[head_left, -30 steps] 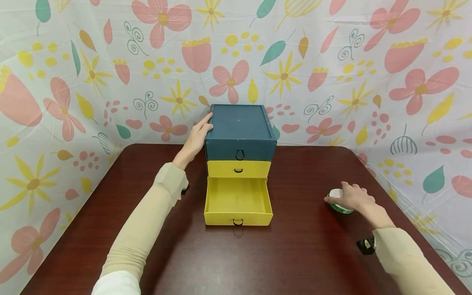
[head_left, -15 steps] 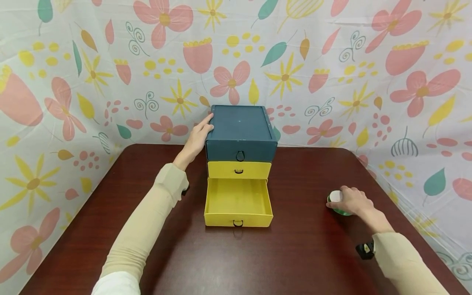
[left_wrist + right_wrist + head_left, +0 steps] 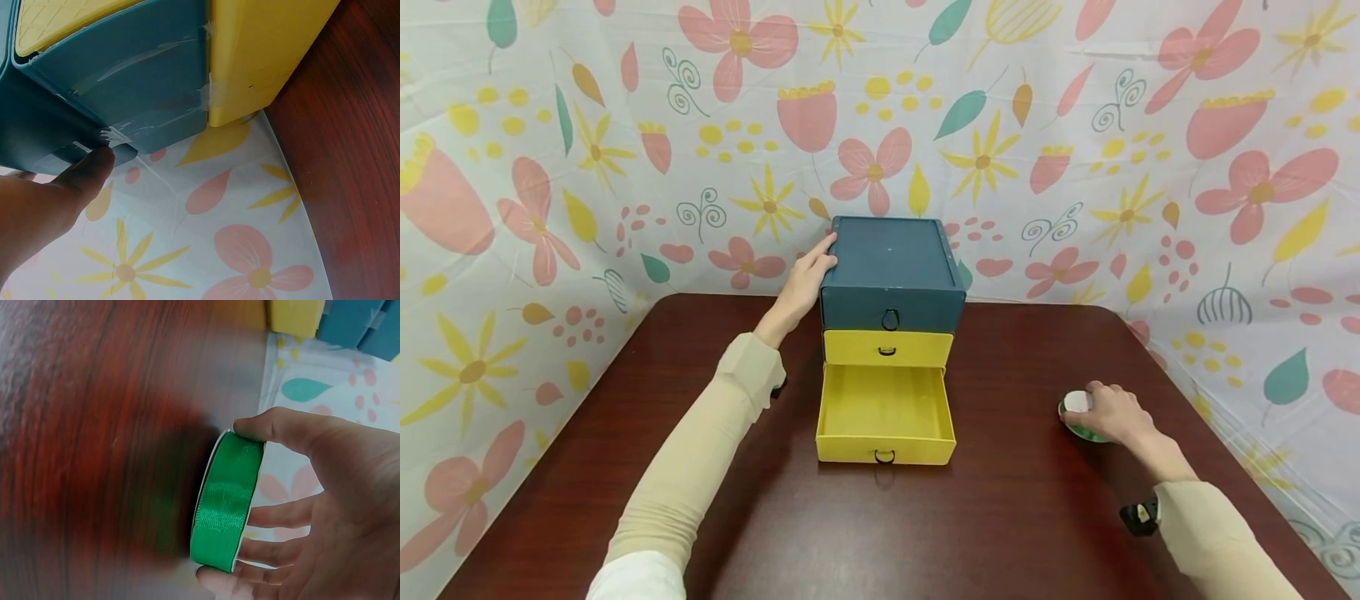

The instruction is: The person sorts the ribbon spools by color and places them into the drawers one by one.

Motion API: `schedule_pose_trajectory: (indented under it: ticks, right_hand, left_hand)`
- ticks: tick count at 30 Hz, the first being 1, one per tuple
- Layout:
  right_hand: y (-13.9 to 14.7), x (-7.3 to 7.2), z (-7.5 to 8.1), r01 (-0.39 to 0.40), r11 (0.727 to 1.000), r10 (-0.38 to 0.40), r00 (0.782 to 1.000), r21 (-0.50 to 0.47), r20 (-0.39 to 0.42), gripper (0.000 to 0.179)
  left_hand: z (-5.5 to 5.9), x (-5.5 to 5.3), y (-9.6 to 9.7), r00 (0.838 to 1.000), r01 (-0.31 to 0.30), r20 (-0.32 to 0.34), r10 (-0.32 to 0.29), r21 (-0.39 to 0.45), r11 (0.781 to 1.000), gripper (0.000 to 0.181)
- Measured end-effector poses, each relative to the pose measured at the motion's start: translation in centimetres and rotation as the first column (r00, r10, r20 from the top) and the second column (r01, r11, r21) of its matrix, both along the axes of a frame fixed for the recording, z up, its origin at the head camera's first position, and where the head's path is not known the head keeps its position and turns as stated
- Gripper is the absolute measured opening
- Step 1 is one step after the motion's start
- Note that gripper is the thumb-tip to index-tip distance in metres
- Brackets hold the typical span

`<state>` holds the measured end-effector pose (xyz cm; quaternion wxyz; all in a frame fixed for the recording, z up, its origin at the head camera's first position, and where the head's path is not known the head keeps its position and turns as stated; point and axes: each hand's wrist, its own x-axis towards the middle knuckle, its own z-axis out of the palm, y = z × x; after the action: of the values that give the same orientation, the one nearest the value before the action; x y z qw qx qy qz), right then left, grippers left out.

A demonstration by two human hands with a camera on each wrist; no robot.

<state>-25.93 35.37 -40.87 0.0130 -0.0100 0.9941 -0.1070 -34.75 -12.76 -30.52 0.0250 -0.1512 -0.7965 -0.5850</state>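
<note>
Gripping green ribbon spool point(image 3: 1082, 417) on dark wood table point(image 3: 1015, 517), right-hand fingers point(image 3: 1101, 398) curled, floral sheet point(image 3: 625, 150) behind

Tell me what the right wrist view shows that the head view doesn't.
Only the right wrist view shows the green ribbon roll edge-on, its satin band clear, with the thumb on one side and the fingers curled round the other. Only the head view shows the left hand resting against the drawer unit's blue top, the open bottom yellow drawer and the whole table. Both show the right hand gripping the roll on the dark wood, with the drawer unit beyond it.
</note>
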Motion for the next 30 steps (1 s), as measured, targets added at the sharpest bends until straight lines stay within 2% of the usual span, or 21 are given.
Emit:
schedule_pose_trajectory:
  ticks: [7, 12, 15, 22, 30]
  right_hand:
    - [-0.9, 0.2, 0.2, -0.029, 0.999, 0.029, 0.999, -0.013, -0.029, 0.074]
    - [-1.9, 0.4, 0.7, -0.051, 0.998, 0.050, 0.998, -0.030, -0.042, 0.074]
    - [-2.4, 0.6, 1.1, -0.055, 0.998, 0.054, 0.998, -0.036, -0.031, 0.075]
    - [-3.5, 0.7, 1.7, -0.077, 0.996, 0.075, 0.997, -0.052, -0.037, 0.076]
    - [-4.8, 0.6, 2.5, -0.125, 0.990, 0.120, 0.989, -0.063, -0.082, 0.077]
  left_hand:
    - [-0.4, -0.3, 0.0, 1.000, -0.020, -0.024, 0.020, -0.008, 1.000, 0.053]
    - [-0.2, -0.1, 0.0, 1.000, 0.001, -0.023, -0.001, -0.004, 1.000, 0.053]
    - [0.2, 0.3, 0.0, 1.000, 0.016, -0.008, -0.016, 0.001, 1.000, 0.054]
    - [2.1, 2.4, 0.3, 1.000, 0.019, 0.010, -0.019, -0.027, 0.999, 0.054]
    - [2.0, 2.4, 0.3, 0.999, 0.038, 0.009, -0.038, -0.004, 0.999, 0.054]
